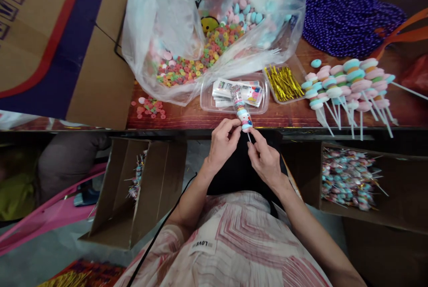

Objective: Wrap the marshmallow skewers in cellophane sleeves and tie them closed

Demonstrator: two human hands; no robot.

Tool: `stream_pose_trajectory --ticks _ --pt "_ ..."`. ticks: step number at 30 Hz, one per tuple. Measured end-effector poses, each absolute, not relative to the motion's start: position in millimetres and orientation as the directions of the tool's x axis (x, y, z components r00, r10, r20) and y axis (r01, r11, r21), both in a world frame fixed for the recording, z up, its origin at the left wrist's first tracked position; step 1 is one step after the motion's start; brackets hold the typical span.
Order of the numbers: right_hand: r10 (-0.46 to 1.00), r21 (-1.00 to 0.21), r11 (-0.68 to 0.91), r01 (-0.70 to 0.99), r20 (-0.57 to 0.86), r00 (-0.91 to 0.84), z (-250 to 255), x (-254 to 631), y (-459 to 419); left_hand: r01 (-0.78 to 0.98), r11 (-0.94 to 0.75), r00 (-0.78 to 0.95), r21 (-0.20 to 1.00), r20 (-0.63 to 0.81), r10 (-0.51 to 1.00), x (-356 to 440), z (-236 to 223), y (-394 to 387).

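Note:
A candy skewer in a clear printed wrapper (241, 109) is held over the table's near edge, tip pointing away from me. My left hand (223, 141) pinches the wrapper's lower end beside the candy. My right hand (264, 155) pinches the white stick just below it. Both hands are closed on the skewer. Behind it sits a clear tray of printed wrappers (234, 92), and to its right a clear tray of gold twist ties (283, 83).
A big plastic bag of loose coloured ring candies (200, 51) lies at the back. Unwrapped candy skewers (351, 86) lie at the right; purple bead strings (344, 10) behind them. Cardboard boxes (354, 178) (133, 189) with finished skewers stand below the table at both sides.

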State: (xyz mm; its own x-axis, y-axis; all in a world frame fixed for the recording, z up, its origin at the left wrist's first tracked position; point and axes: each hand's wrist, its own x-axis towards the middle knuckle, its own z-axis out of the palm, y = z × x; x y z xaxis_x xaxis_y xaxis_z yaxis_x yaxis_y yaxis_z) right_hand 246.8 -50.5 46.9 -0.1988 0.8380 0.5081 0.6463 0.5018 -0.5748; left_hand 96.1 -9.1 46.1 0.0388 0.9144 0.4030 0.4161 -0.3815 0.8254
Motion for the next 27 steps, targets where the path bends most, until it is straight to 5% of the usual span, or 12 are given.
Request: stream_pose_trajectory --ticks 13,19,27 --pt "0.835 -0.574 0.519 0.633 0.497 -0.234 45.3 249.0 -48.9 0.434 -0.397 0.064 0.809 0.412 0.909 96.3 38.1 1.4" --pt "0.819 -0.412 0.514 0.752 0.496 -0.288 42.9 250.2 -48.2 0.486 -0.440 0.000 0.756 0.503 0.864 100.4 36.0 -1.0" --pt "0.800 -0.305 0.546 0.780 0.466 -0.378 47.0 252.5 -49.7 0.346 -0.451 0.098 0.823 0.446 0.889 97.2 42.6 -6.0"
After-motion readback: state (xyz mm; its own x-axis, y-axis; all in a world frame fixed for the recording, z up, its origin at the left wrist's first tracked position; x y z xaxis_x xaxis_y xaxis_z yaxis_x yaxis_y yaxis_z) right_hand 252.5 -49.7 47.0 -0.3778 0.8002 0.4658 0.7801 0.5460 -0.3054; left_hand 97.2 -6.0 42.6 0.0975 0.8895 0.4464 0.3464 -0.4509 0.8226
